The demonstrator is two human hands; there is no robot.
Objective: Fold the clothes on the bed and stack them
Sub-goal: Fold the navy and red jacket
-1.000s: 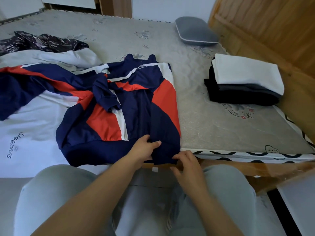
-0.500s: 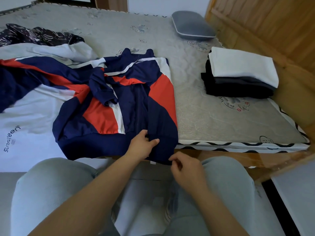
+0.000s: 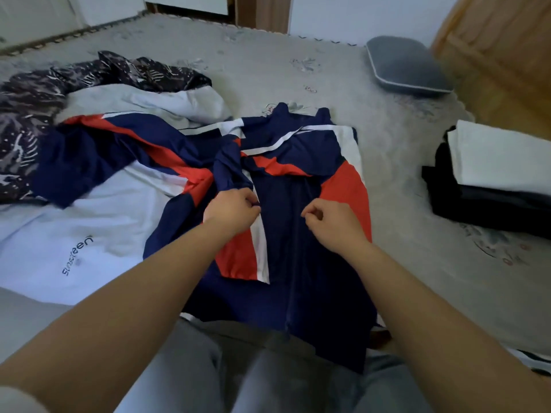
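A navy, red and white jacket [image 3: 298, 180] lies spread on the bed [image 3: 417, 278], its hem hanging over the near edge onto my lap. My left hand [image 3: 231, 208] pinches the jacket's left front panel at mid-chest, fingers curled. A little to the right, my right hand [image 3: 328, 219] has thumb and fingers curled on the navy fabric beside the centre opening. One sleeve trails off to the left. At the right a folded stack [image 3: 477, 201] holds dark items with a white piece [image 3: 501, 159] on top.
A pale garment with printed lettering [image 3: 89, 234] lies under the jacket's left side, and a dark patterned garment [image 3: 89, 76] is bunched behind it. A grey pillow [image 3: 408, 67] rests at the back right beside the wooden headboard [image 3: 492, 55].
Both hands left the jacket's hem and moved up to its middle. My view leaned in over the bed, and the hem now drapes over my lap.
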